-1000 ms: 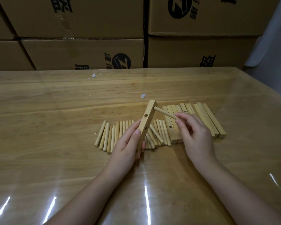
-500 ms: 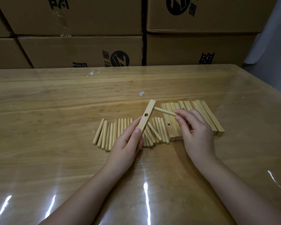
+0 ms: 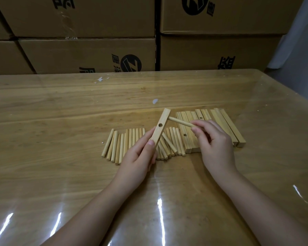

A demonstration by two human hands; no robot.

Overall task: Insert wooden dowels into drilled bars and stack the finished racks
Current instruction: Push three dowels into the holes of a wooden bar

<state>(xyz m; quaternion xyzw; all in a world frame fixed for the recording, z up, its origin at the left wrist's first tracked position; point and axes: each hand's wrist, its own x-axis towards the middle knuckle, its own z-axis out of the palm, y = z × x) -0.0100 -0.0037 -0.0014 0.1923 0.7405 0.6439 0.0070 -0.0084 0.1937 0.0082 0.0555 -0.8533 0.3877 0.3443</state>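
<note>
1. Head view, grip on the bar: the left hand (image 3: 139, 157) clasps the bar (image 3: 163, 119) by its lower end, thumb on the front face. The bar is held off the table (image 3: 60, 121), tilted with its top leaning right. It has barely moved in the last 1 s.
2. Grip on the dowel: the right hand (image 3: 215, 144) pinches the dowel (image 3: 180, 121) between thumb and fingertips at the end far from the bar. The other end meets the bar's right side, near the bar's top.
3. The change: slightly less dowel shows between the fingers and the bar than 1 s ago. Either the dowel is going deeper into a top hole or the fingers have slid along it; I cannot tell which.
4. 1 open hole shows at mid-bar, just below the dowel. Any lower hole is hidden by the left hand.
5. Stock: loose dowels (image 3: 130, 141) lie in a row under and left of the bar. Spare bars (image 3: 220, 119) lie side by side to its right, partly behind the right hand. Neither lot has shifted.
6. Meaning: the 1st dowel is probably being seated, and the mid-bar hole comes next. No finished rack is in sight, so the task looks early.
</note>
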